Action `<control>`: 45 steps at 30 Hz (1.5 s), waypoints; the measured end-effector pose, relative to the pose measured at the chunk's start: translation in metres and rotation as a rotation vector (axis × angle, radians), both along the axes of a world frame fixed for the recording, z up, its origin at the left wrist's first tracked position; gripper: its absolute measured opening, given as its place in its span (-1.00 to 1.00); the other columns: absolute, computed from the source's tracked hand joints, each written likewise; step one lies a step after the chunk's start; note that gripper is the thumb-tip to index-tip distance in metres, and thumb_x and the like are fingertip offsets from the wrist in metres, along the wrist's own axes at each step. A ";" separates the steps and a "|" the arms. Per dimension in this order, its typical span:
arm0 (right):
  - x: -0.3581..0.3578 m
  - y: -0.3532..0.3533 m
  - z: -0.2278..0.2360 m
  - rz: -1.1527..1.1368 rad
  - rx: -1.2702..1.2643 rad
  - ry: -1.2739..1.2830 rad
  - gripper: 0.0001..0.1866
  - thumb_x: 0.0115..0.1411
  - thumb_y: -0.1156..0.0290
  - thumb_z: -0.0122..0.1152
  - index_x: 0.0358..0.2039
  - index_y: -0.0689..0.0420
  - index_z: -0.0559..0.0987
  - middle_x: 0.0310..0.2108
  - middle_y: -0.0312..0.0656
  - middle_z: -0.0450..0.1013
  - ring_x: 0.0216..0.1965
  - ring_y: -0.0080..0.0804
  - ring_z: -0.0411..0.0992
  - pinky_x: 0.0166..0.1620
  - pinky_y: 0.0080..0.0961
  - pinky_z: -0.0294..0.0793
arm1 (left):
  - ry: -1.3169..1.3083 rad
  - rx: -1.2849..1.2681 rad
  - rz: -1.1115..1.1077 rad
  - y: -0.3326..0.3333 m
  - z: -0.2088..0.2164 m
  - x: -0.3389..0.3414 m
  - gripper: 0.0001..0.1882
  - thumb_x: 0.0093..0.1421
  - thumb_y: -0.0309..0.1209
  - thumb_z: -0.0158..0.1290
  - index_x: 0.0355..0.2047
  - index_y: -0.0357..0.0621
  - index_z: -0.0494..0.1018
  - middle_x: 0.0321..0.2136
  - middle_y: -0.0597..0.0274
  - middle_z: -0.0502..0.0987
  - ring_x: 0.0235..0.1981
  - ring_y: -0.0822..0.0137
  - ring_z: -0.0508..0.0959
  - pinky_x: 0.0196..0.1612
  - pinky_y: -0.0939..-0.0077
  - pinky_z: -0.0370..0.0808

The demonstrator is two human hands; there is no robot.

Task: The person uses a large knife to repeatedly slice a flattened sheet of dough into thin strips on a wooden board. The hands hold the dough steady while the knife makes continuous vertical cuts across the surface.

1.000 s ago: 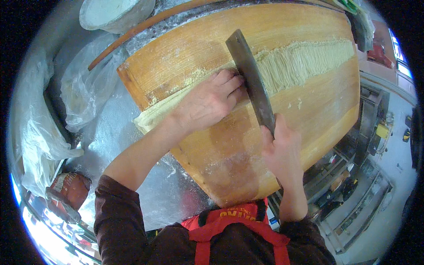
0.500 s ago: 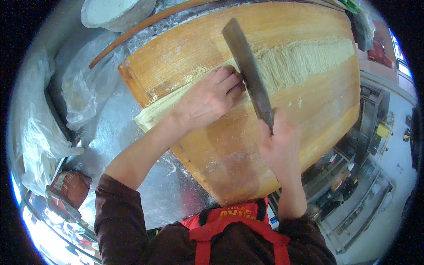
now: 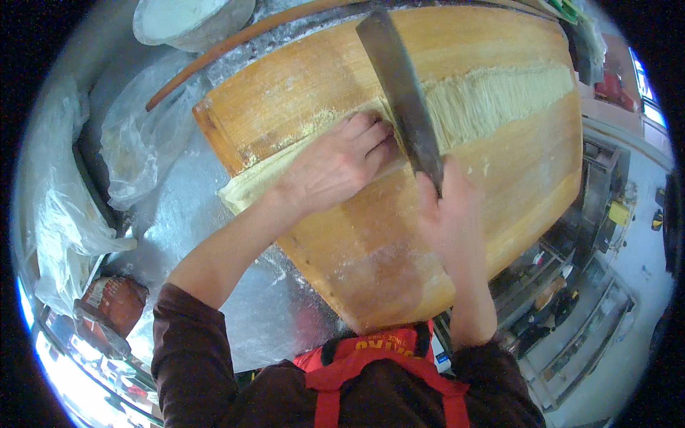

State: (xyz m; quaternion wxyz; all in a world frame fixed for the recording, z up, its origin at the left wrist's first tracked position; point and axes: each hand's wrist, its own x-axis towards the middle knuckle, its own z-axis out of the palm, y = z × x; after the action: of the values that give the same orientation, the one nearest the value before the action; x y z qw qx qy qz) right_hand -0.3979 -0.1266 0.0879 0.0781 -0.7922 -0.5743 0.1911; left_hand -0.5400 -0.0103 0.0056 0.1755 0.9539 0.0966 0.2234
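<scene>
A folded sheet of pale dough [image 3: 267,171] runs across the wooden board [image 3: 364,264]. My left hand [image 3: 346,160] lies on it, fingers curled and knuckles beside the blade, pressing the dough against the board. In my right hand [image 3: 451,210] is the handle of a broad, long-bladed knife [image 3: 401,89], with its blade crossing the dough just right of my left fingers. Right of the blade, thin cut noodles [image 3: 503,100] lie side by side in a long band. The blade hides the place where sheet and noodles meet.
A long wooden rolling pin [image 3: 235,44] lies along the board's far edge. Behind it stands a bowl of white powder [image 3: 182,18]. Clear plastic bags [image 3: 146,139] and a brown sack [image 3: 114,303] are at the left on the metal table [image 3: 185,207].
The knife's far end has moved up and away from me, and more of the blade's face shows. My left hand has stayed nearly in place on the dough.
</scene>
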 end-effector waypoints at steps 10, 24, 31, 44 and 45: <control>-0.016 0.004 0.010 -0.081 -0.201 -0.017 -0.81 0.06 0.51 0.11 -0.33 0.22 0.33 -0.57 0.08 0.41 -0.50 0.12 0.43 -0.48 -0.06 0.36 | 0.014 -0.036 -0.020 0.000 -0.002 -0.002 -0.65 -0.04 -0.42 -0.03 -0.22 -0.27 0.50 -0.19 0.09 0.46 -0.05 0.14 0.39 0.06 0.39 0.38; -0.014 -0.018 0.015 -0.110 -0.093 0.098 -0.84 0.12 0.50 0.12 -0.30 0.23 0.38 -0.63 0.12 0.36 -0.52 0.21 0.37 -0.50 -0.05 0.27 | 0.005 -0.043 -0.002 -0.002 -0.007 -0.005 -0.67 -0.03 -0.42 -0.03 -0.24 -0.26 0.51 -0.21 0.16 0.46 -0.07 0.20 0.38 0.04 0.44 0.37; -0.012 0.020 -0.010 -0.142 -0.095 0.035 -0.84 0.11 0.52 0.12 -0.30 0.22 0.38 -0.62 0.12 0.37 -0.52 0.21 0.38 -0.47 -0.01 0.26 | -0.020 -0.084 -0.020 0.000 -0.001 -0.004 -0.65 -0.03 -0.42 -0.04 -0.21 -0.27 0.49 -0.18 0.13 0.44 -0.06 0.19 0.38 0.04 0.43 0.37; -0.017 -0.019 0.016 -0.131 -0.150 0.113 -0.79 0.12 0.48 0.14 -0.24 0.23 0.39 -0.62 0.12 0.37 -0.50 0.20 0.39 -0.44 0.00 0.28 | -0.035 -0.024 -0.019 0.000 -0.003 -0.009 -0.67 -0.04 -0.40 -0.02 -0.24 -0.26 0.50 -0.22 0.14 0.46 -0.04 0.17 0.38 0.07 0.44 0.36; -0.018 -0.013 0.015 -0.147 -0.192 0.078 -0.77 0.12 0.47 0.14 -0.21 0.23 0.39 -0.61 0.13 0.38 -0.49 0.20 0.39 -0.44 0.00 0.29 | -0.018 -0.003 -0.015 0.000 -0.003 -0.008 -0.67 -0.04 -0.40 -0.02 -0.24 -0.25 0.50 -0.22 0.14 0.46 -0.04 0.17 0.38 0.07 0.44 0.36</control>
State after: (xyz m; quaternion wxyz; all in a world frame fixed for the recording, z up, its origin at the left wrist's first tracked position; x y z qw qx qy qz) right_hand -0.4157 -0.1398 0.1031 0.0382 -0.8278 -0.4905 0.2696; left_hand -0.5483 -0.0103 0.0031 0.1796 0.9523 0.0883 0.2303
